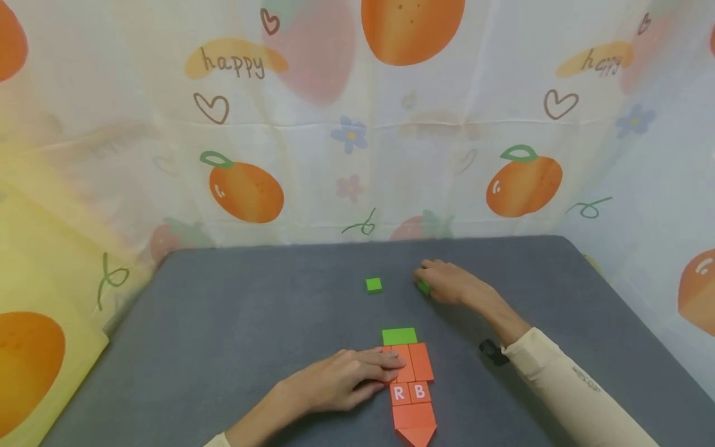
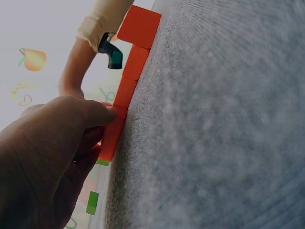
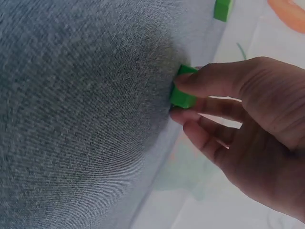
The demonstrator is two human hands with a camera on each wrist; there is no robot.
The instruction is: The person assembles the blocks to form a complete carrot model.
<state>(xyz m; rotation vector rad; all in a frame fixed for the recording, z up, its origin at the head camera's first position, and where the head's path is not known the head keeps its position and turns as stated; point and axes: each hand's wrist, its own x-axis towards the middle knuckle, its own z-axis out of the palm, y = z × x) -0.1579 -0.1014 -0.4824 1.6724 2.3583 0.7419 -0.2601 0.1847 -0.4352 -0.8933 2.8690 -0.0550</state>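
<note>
Flat on the table, several orange blocks [image 1: 421, 362] form a column, with a green oblong block [image 1: 399, 336] against its far end. Two small orange blocks in it carry white letters, R [image 1: 399, 393] and B [image 1: 420, 392]; a triangular orange block [image 1: 416, 434] ends the column nearest me. My left hand [image 1: 349, 380] rests its extended fingers on the upper left orange blocks, partly hiding them, thumb along the side. Farther back to the right, my right hand [image 1: 444, 282] pinches a small green block [image 3: 183, 95] between thumb and fingers, close to the tabletop.
Another small green block [image 1: 373, 285] lies left of my right hand, beyond the column. The dark grey table [image 1: 223, 310] ends at a far edge before a fruit-printed curtain [image 1: 307, 143]. A dark band [image 1: 494, 352] hangs at my right sleeve.
</note>
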